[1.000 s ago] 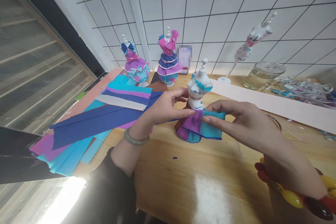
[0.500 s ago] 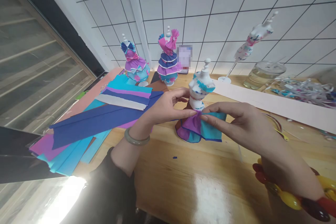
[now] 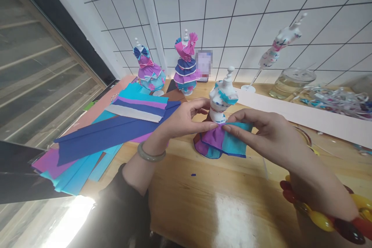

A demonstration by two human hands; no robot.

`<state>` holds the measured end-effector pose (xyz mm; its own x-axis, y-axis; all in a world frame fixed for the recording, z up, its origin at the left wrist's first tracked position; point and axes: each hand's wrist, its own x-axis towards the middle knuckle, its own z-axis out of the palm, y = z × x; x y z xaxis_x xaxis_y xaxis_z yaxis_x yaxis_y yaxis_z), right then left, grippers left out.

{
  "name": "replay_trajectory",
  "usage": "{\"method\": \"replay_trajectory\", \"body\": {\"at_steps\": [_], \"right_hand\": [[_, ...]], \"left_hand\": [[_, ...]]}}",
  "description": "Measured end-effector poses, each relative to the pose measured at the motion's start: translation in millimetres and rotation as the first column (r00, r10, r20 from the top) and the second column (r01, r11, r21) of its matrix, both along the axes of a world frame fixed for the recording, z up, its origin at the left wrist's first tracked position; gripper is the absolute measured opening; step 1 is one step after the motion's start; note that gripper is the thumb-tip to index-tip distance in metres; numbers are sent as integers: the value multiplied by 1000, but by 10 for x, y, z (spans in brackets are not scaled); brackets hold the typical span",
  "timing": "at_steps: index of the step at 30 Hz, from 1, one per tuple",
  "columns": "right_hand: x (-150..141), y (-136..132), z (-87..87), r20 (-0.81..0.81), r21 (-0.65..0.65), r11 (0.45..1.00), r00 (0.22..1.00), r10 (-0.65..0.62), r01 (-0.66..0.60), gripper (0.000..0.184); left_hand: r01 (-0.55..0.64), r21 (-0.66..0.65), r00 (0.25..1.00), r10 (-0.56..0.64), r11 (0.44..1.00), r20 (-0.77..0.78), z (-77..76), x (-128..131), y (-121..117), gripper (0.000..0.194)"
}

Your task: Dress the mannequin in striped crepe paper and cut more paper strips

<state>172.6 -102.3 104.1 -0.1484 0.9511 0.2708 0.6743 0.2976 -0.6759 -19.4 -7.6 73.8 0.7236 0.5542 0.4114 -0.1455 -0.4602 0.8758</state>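
A small white mannequin [image 3: 223,95] with blue and teal smears stands on the table between my hands. Around its lower half hangs a purple and teal crepe-paper skirt [image 3: 213,139] with dark blue edging. My left hand [image 3: 188,118] reaches round the waist, its thumb pressing the purple paper at the front and its other fingers partly hidden behind the figure. With thumb and forefinger, my right hand [image 3: 258,131] pinches the top of a teal strip [image 3: 236,141] at the waist. The strip's free end spreads out to the right, partly behind my fingers.
Crepe-paper sheets [image 3: 95,135] in blue, purple and teal lie on the left. Two dressed mannequins [image 3: 148,69] and a phone [image 3: 204,64] stand by the tiled wall. Back right are a tilted bare mannequin [image 3: 280,44], a glass bowl [image 3: 292,83], a pale strip [image 3: 305,118] and scraps [image 3: 340,100].
Both hands keep their hold at the waist. My right thumb and fingers have shifted very slightly, and the mannequin has tipped or moved a touch. Otherwise the scene looks the same.
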Motion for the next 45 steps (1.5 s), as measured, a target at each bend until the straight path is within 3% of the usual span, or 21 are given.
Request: {"method": "replay_trajectory", "body": {"at_steps": [14, 20, 29, 45], "right_hand": [[6, 18, -22, -35, 6, 1000, 999, 30, -30, 16], [-6, -5, 7, -35, -9, 999, 999, 30, -31, 15], [2, 0, 13, -95, -10, 992, 987, 126, -128, 16], [-11, 14, -6, -86, -12, 1000, 996, -4, 3, 19]], "left_hand": [[-57, 6, 998, 57, 998, -17, 28, 44, -67, 31], [-54, -31, 998, 53, 998, -33, 46, 46, -90, 35], [-62, -19, 997, 61, 998, -55, 81, 48, -132, 43], [-47, 15, 995, 48, 999, -92, 107, 37, -139, 47]]}}
